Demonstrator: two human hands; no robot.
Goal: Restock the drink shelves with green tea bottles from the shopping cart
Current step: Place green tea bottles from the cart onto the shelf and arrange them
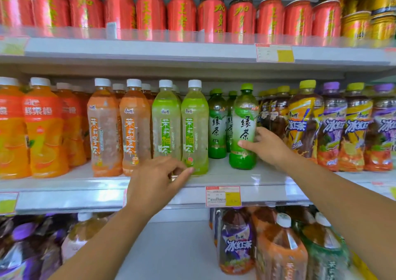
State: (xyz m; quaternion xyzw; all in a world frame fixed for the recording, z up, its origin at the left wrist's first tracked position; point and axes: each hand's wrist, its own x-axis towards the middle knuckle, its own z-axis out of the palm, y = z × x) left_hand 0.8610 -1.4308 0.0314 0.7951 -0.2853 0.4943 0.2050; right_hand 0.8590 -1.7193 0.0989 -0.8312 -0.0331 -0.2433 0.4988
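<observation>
A green tea bottle [244,127] with a green cap stands upright at the front of the middle shelf [246,179]. My right hand [265,147] grips its right side, thumb across the lower label. Two more green tea bottles [216,125] stand behind it, to its left. My left hand [156,179] hovers at the shelf's front edge, below the light-green jasmine tea bottles [194,127], with its fingers loosely bent and its thumb and fingertips close together by the clear rail. It holds nothing that I can see. The shopping cart is out of view.
Orange drink bottles [42,127] and peach-coloured tea bottles [105,127] fill the shelf's left. Iced black tea bottles [334,125] fill its right. Red cans [182,12] line the top shelf. Large bottles [278,247] stand on the lower shelf. A price tag [222,196] hangs at the shelf edge.
</observation>
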